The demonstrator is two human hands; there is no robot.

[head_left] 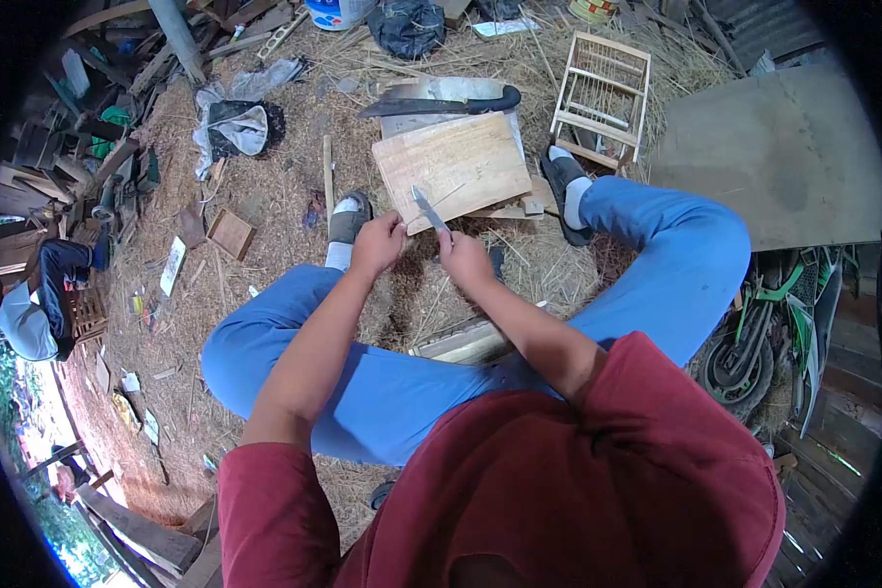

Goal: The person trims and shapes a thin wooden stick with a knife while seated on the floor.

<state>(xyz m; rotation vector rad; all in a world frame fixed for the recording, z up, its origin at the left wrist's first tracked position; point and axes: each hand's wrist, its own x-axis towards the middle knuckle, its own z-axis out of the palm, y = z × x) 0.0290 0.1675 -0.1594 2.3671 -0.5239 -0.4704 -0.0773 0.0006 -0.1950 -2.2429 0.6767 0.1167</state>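
Observation:
My right hand [466, 265] is closed around the handle of a knife [428, 210], its blade pointing up and left over a light wooden board [461, 162]. At the board's near left corner, my left hand [377, 245] is closed, with thumb and finger pinched together. A thin pale stick [452, 193] lies across the board beside the blade, in line with those fingertips; its held end is hard to make out. Beyond the board rests a large dark blade with a curved handle [451, 105].
A small wooden frame with thin bars [603, 93] stands by my right foot. A grey sheet [774, 157] and a green motorbike [769, 323] are at right. Straw and shavings cover the ground. Another person [44, 294] sits at far left; a shallow wooden box [230, 234] lies nearer.

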